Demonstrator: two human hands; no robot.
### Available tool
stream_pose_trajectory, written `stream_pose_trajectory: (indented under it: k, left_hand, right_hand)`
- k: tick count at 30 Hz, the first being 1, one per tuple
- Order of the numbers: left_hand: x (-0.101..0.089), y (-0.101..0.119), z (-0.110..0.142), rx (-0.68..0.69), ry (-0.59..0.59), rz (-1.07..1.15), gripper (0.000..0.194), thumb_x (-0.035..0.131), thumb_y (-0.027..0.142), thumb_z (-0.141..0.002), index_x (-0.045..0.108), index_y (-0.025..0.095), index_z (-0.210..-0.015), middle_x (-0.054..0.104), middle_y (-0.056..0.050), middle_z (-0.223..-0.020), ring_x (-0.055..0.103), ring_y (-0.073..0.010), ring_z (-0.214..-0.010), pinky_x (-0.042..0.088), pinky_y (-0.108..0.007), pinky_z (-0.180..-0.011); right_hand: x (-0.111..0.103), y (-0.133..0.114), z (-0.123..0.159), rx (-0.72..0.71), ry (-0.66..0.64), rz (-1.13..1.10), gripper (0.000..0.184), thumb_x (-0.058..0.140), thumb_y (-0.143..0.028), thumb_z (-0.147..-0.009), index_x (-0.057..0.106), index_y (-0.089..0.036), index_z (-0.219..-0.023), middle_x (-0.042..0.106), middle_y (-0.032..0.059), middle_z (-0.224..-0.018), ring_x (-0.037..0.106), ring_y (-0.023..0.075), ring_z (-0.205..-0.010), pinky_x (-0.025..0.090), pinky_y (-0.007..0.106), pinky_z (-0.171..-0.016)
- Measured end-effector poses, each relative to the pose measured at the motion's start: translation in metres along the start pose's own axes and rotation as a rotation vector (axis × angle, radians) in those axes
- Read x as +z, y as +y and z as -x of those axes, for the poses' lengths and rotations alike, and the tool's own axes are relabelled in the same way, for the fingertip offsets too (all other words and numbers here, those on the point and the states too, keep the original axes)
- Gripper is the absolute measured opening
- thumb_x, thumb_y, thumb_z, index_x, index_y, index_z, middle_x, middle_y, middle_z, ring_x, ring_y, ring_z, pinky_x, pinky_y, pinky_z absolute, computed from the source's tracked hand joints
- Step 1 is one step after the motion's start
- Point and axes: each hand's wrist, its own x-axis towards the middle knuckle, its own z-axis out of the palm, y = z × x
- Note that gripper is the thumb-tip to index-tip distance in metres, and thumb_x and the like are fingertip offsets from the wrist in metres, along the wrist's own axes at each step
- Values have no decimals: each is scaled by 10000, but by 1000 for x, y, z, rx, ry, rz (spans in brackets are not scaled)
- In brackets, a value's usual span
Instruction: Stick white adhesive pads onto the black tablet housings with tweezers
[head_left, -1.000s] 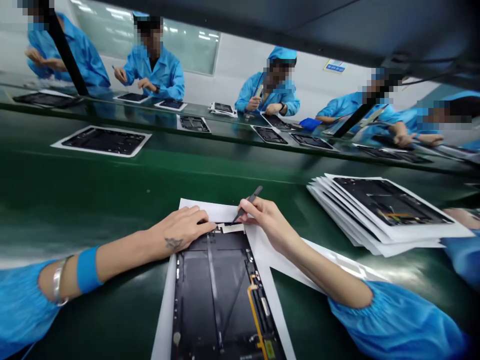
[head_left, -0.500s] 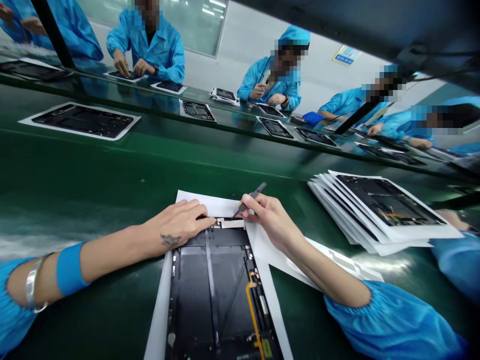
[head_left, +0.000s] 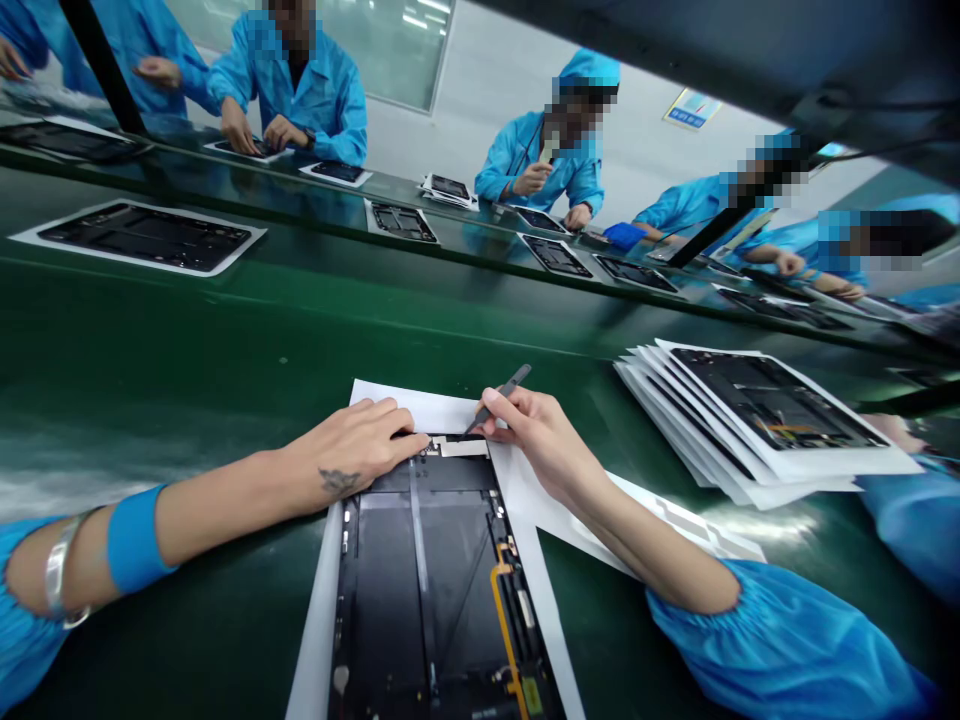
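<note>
An opened tablet (head_left: 390, 580), its black inside showing, lies on a white sheet (head_left: 405, 401) in front of me. My left hand (head_left: 379, 440) curls over its top left edge, thumb pressed near a small pale part (head_left: 463, 448) at the top. Pinched in my right hand (head_left: 529, 430) is a pair of dark grey tweezers (head_left: 499, 395). Their tips point down at the top edge, beside the pale part. Whether the tips touch or hold anything is too small to tell. An orange flex cable (head_left: 501, 610) runs along the tablet's right side.
A stack of opened tablets on white sheets (head_left: 847, 462) stands at right, near another person's sleeve (head_left: 911, 520). A paper with pale strips (head_left: 675, 520) lies under my right forearm. Another tablet (head_left: 150, 238) lies on the green belt (head_left: 300, 310). Several co-workers sit across it.
My hands, the tweezers and the tablet in front of me stay almost still. The tablet on the belt has shifted left. Co-workers' hands across the line have moved.
</note>
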Motion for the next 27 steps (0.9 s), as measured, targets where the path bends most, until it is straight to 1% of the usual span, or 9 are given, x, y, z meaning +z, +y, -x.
stream_pose_trajectory:
  k: [7, 16, 19, 23, 27]
  left_hand:
    - [0, 0, 0, 4, -9, -9, 325, 383, 58, -969, 605, 176, -1173, 619, -68, -1059, 548, -215, -897, 415, -325, -757]
    - [0, 0, 0, 8, 17, 6, 320, 350, 78, -988, 605, 183, -1152, 611, -67, -1041, 547, -212, -894, 401, -319, -758]
    - [-1, 0, 0, 6, 13, 24, 338, 351, 73, -984, 586, 189, -1197, 606, -70, -1057, 538, -211, -902, 400, -317, -766]
    - [0, -1, 0, 10, -14, 73, 418, 351, 47, -957, 535, 211, -1295, 576, -74, -1103, 506, -217, -925, 393, -312, -764]
    - [2, -3, 0, -5, 5, 127, 406, 338, 103, -988, 531, 255, -1311, 544, -71, -1109, 488, -216, -933, 382, -308, -768]
  right_hand:
    - [0, -1, -1, 10, -5, 9, 497, 758, -609, -701, 581, -168, -554, 603, 22, -646, 606, 151, -690, 506, 293, -728]
    - [0, -3, -1, -5, -13, 32, 491, 742, -600, -726, 574, -173, -552, 605, 27, -655, 609, 159, -704, 507, 301, -739]
    - [1, -3, 0, -5, -14, 39, 492, 739, -601, -728, 567, -173, -556, 600, 25, -654, 608, 159, -704, 506, 304, -742]
    - [1, -2, 0, -16, -15, 64, 488, 730, -612, -734, 567, -177, -585, 602, 27, -650, 605, 164, -702, 502, 303, -727]
    - [-1, 3, -2, -75, 12, 165, 487, 695, -643, -752, 592, -178, -649, 611, 26, -636, 600, 171, -659, 496, 312, -690]
